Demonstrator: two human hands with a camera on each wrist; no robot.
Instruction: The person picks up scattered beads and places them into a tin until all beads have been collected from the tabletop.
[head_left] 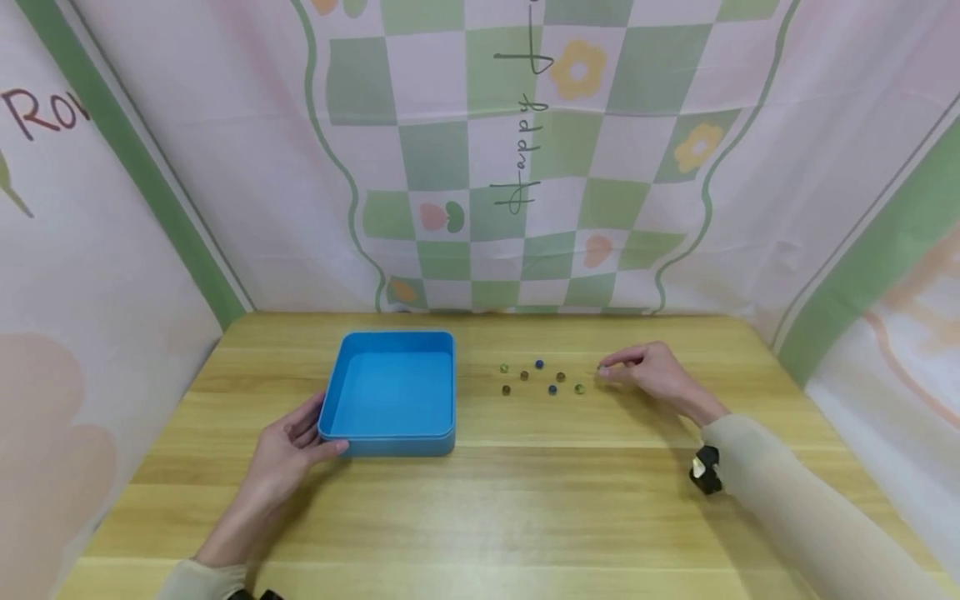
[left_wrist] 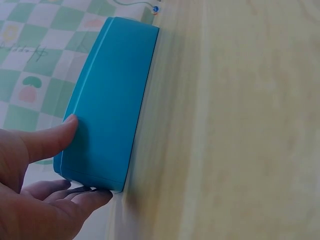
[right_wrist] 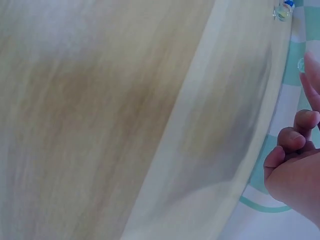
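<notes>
A square blue box [head_left: 387,392] without a lid stands left of centre on the table. My left hand [head_left: 281,454] holds its near left corner, thumb on the front wall and fingers along the left side; the left wrist view shows this thumb [left_wrist: 70,130] on the blue wall. Over the table at the right, my right hand [head_left: 652,371] pinches a small clear marble [right_wrist: 301,65] between thumb and forefinger, the other fingers curled. Between box and right hand lie several glass marbles, among them a blue marble [head_left: 539,364], a brown marble [head_left: 506,390] and a green marble [head_left: 580,389].
The wooden table [head_left: 480,517] ends at the back against a hanging cloth [head_left: 495,167] with green checks and flowers. More printed cloth [head_left: 885,317] hangs at both sides. A black wrist strap piece [head_left: 706,470] shows at the right sleeve.
</notes>
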